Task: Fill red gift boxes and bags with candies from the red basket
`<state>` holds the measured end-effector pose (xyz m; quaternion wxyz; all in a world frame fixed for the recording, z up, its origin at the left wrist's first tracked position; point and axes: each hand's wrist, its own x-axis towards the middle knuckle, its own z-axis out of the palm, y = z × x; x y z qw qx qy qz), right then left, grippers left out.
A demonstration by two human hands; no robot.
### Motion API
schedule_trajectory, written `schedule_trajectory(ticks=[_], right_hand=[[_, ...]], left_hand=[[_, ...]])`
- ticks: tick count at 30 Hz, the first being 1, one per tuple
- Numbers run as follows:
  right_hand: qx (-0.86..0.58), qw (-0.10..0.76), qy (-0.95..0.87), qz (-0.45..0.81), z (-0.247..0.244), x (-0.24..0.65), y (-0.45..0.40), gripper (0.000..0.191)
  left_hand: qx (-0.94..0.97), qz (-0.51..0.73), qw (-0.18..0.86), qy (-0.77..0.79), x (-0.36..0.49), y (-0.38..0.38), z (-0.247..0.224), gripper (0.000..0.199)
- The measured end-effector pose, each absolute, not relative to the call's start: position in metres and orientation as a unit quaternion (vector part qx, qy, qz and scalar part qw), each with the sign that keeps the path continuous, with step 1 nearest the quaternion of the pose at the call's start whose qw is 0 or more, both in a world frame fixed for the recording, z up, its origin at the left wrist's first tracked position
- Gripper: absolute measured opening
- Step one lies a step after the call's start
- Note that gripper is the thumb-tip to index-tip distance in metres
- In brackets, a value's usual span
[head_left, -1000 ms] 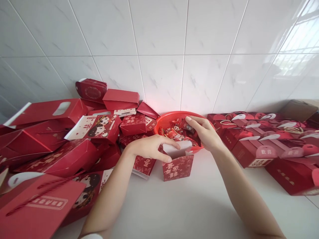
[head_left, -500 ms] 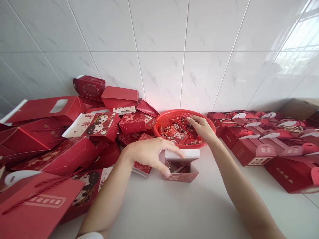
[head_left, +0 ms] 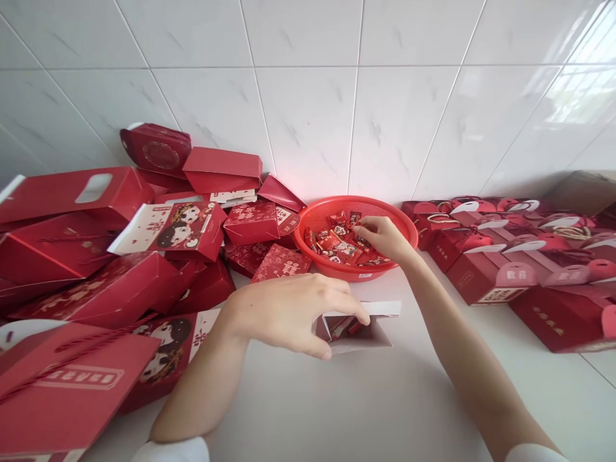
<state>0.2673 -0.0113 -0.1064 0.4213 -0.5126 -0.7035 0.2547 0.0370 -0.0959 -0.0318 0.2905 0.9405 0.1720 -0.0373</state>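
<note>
Left hand holds an open box by its left side; beyond, the right hand, fingers narrowed, whether gripping I cannot tell, dips among wrapped sweets in a red basket. Red boxes crowd the bench.

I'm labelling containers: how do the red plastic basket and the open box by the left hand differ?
The red plastic basket is rounded and broad; the open box is angular and smaller. The basket's inside is red; the box's inner walls are pale. Both contain small reddish items.
</note>
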Motion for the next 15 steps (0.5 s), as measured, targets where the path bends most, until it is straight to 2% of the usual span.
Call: schedule_trajectory(ticks=[6, 9, 12, 15], right_hand=[[-0.550, 0.371, -0.709, 0.237, -0.108, 0.265, -0.010, 0.009], [-0.529, 0.444, -0.688, 0.224, -0.099, 0.264, -0.017, 0.005], [-0.432, 0.544, -0.668, 0.267, -0.076, 0.263, -0.039, 0.011], [-0.367, 0.586, -0.670, 0.271, -0.052, 0.264, -0.069, 0.013]], left_hand=[[0.941, -0.035, 0.292, 0.169, 0.037, -0.096, -0.033, 0.049], [0.937, -0.028, 0.300, 0.176, 0.035, -0.091, -0.033, 0.052], [0.931, -0.019, 0.309, 0.193, 0.032, -0.080, -0.035, 0.055], [0.920, -0.013, 0.321, 0.225, 0.029, -0.068, -0.037, 0.057]])
